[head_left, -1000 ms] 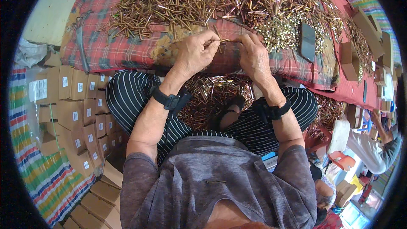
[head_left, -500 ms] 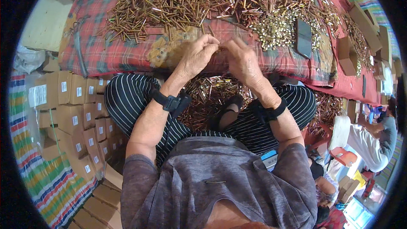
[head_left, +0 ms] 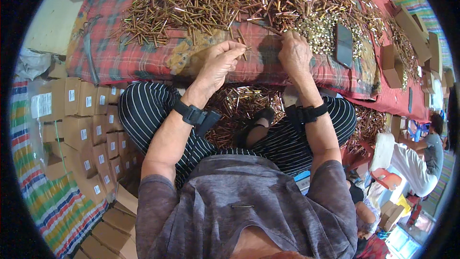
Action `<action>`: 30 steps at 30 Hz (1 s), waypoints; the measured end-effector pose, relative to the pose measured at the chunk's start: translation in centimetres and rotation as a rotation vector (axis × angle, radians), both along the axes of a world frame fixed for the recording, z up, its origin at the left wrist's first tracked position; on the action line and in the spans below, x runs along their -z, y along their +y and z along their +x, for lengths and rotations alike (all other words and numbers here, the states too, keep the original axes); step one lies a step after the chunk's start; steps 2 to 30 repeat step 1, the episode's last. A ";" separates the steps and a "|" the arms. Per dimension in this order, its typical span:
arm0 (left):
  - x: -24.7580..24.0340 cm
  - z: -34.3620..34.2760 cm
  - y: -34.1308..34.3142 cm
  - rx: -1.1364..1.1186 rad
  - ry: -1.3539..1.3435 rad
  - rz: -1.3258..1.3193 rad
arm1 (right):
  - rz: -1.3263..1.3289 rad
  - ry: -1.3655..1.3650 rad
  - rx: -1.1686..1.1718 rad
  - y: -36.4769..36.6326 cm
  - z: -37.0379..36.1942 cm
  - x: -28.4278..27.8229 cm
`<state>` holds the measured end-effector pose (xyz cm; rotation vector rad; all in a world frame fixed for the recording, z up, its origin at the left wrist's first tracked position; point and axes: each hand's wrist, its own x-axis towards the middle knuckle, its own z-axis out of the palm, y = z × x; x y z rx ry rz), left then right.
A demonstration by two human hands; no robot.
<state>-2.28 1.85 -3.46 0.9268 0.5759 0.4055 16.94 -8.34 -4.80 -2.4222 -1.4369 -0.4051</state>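
My left hand [head_left: 223,60] is closed in a pinch above the cloth, and a thin brass-coloured bolt [head_left: 245,53] sticks out at its fingertips. My right hand [head_left: 294,52] reaches to the left edge of a heap of small shiny nuts [head_left: 316,31]. Its fingers are curled downward and close together; whatever they pinch is hidden. Behind both hands spreads a large heap of long coppery bolts [head_left: 215,5]. A few loose bolts lie on the cloth just beyond my left fingertips.
A dark phone [head_left: 343,45] lies on the nuts. Red plaid cloth [head_left: 139,60] covers the work surface, with a bent metal bar [head_left: 88,52] at left. Labelled cartons [head_left: 79,129] stack at lower left. More bolts [head_left: 225,105] lie between my legs. Another person [head_left: 426,158] sits far right.
My right hand has moved away from my left, rightward to the edge of the nuts. The left hand stays nearly in place, and the bolt in it now shows more plainly.
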 end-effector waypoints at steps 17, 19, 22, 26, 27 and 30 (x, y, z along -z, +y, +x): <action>-0.1 -0.2 0.0 -0.006 0.007 0.012 | 0.020 -0.016 0.025 0.1 0.0 0.1; -0.1 -0.2 0.0 -0.006 0.007 0.012 | 0.020 -0.016 0.025 0.1 0.0 0.1; -0.1 -0.2 0.0 -0.006 0.007 0.012 | 0.020 -0.016 0.025 0.1 0.0 0.1; -0.1 -0.2 0.0 -0.006 0.007 0.012 | 0.020 -0.016 0.025 0.1 0.0 0.1; -0.1 -0.2 0.0 -0.006 0.007 0.012 | 0.020 -0.016 0.025 0.1 0.0 0.1; -0.1 -0.2 0.0 -0.006 0.007 0.012 | 0.020 -0.016 0.025 0.1 0.0 0.1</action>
